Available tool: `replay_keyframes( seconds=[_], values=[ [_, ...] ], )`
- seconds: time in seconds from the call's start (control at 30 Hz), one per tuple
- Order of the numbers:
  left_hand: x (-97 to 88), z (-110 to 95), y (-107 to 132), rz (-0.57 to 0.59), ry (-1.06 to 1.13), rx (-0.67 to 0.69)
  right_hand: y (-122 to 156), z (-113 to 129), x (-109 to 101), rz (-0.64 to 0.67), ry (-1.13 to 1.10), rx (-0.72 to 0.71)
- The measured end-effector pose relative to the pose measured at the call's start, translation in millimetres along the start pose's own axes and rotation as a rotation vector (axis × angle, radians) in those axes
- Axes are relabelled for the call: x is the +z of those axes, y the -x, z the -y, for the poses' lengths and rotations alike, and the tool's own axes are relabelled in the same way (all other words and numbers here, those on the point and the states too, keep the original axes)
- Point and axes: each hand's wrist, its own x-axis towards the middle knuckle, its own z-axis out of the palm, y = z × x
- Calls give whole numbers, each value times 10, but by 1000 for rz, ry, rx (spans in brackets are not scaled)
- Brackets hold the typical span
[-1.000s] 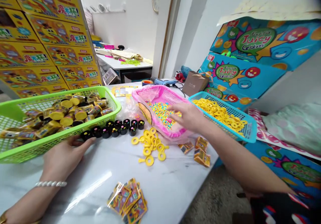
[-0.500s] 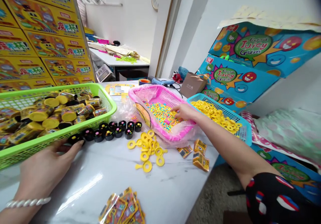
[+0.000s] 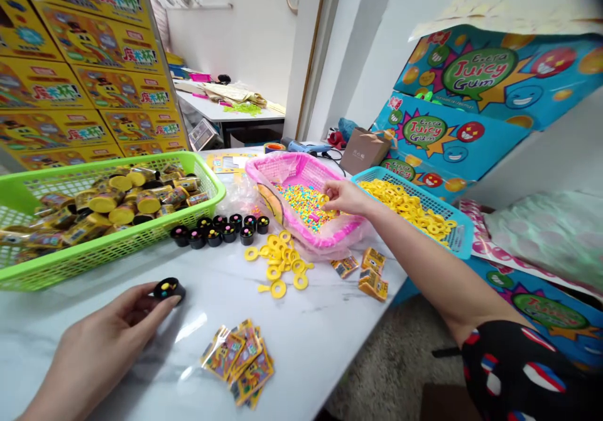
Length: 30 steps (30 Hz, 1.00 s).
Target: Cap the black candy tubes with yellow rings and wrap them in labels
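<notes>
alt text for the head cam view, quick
A person's left hand holds a black cap over a white marble table, while the right hand reaches into a pink basket of colourful beads. Beside them are a green basket of yellow-topped tubs and a blue basket of yellow rings.

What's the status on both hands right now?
Left hand: holding a black dotted cap. Right hand: pinching a yellow ring over the pink basket. Loose yellow rings beside basket.
</notes>
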Motion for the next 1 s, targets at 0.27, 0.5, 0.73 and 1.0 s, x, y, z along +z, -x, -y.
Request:
replay_keyframes(
  seconds=[0.27,0.5,0.73,1.0],
  values=[
    [-46,-213,173,23,17,22,9,159,6,-85,-236,60],
    [0,-81,232,56,39,315,641,752,499,-11,-86,-217],
    [-10,-97,315,56,56,439,862,934,1359,-5,240,-567],
    [-31,-165,351,93,104,454,637,1189,1399,-91,189,-472]
  ],
)
